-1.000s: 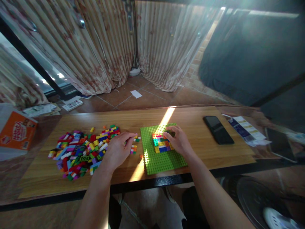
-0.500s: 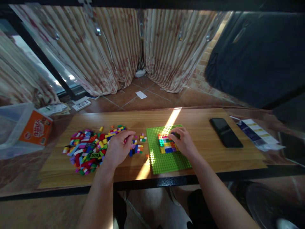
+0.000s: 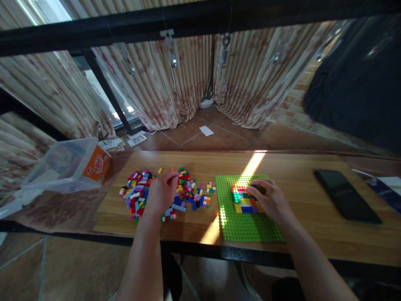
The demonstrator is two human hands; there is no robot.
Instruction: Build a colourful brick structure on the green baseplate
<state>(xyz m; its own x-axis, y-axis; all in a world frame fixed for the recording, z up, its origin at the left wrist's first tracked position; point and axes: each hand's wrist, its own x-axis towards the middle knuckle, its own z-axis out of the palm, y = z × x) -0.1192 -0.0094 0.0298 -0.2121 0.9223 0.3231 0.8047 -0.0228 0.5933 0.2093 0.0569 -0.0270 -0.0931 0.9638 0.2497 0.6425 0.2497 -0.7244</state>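
My left hand [image 3: 161, 192] hovers over the loose pile of toy building bricks [image 3: 133, 200], thumb and fingertips pinched together; what lies between them, if anything, is too small to make out. On the green baseplate [image 3: 250, 230] sits a low block of multicoloured bricks [image 3: 247, 207], in rows of red, yellow, blue and other colours. My right hand [image 3: 271, 198] is at that block's right side, its fingers curled and thumb bent against the top. The fingers cover part of the block and hide whatever they grip.
A black phone [image 3: 346, 196] lies on the wooden table [image 3: 194, 163] to the right. Smaller brick clusters [image 3: 205, 201] lie between pile and baseplate. On the floor at left stands a clear plastic box [image 3: 62, 167] with an orange label. Curtains hang beyond the table.
The view has swung left, so the table and its contents appear further right. My left hand has shifted left relative to the baseplate, back over the pile. My right hand stays at the brick block.
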